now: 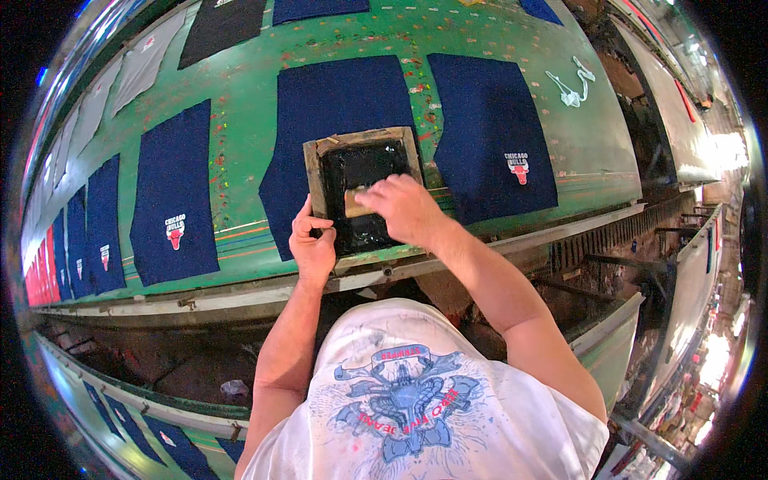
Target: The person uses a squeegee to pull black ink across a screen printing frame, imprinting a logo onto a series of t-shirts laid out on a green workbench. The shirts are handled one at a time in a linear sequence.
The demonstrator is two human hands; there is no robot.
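Observation:
A wooden-framed printing screen (314, 180) lies over a navy cut fabric panel (340, 92) on a long green table (244, 152). My left hand (314, 246) grips the screen's lower left side, its fingers curled at the frame. Inside the frame, my right hand (404, 210) is closed on a squeegee (354, 206) with a pale wooden handle. Dark, glossy ink coats the mesh around it. The squeegee's blade is hidden in the ink, and the screen covers the lower part of the panel.
Navy panels with a white-and-red print lie on both sides, one on the right (480, 120) and one on the left (172, 176). A white tangled cord (570, 96) rests at the far right. A metal rail (512, 244) edges the table's near side.

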